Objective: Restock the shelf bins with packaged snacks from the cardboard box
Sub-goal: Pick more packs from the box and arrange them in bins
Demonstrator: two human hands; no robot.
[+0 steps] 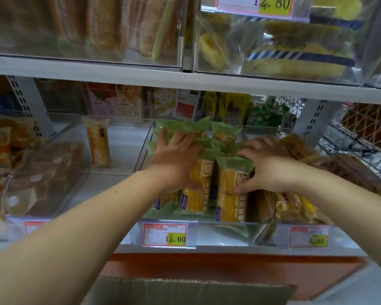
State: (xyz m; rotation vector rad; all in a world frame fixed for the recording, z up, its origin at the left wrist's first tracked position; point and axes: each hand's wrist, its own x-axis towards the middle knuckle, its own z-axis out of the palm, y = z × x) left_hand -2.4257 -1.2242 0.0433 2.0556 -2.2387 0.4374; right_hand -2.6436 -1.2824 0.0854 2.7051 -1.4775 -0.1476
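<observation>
- Standing upright in rows, the green snack packs (231, 194) sit in the clear bin (145, 148) on the middle shelf (218, 249), above the 15.60 price tag (165, 235).
- Left hand (174, 157): fingers spread and fairly straight, pressing on the left side and tops of the packs; no closed grasp seen.
- Right hand (271, 166): thumb set on the face of the front pack, fingers curled over the tops behind it, grasping the group from the right.
- Cardboard box (185, 291): flap edge visible below the shelf; contents not visible.
- Handling judgement: packs look light and soft, a sponge-type cake in thin glossy film; likely slippery and easily crushed.
- Recommended hold: broad faces or sides of the body, with a light squeeze; the crimped green ends would fold and give little purchase.
</observation>
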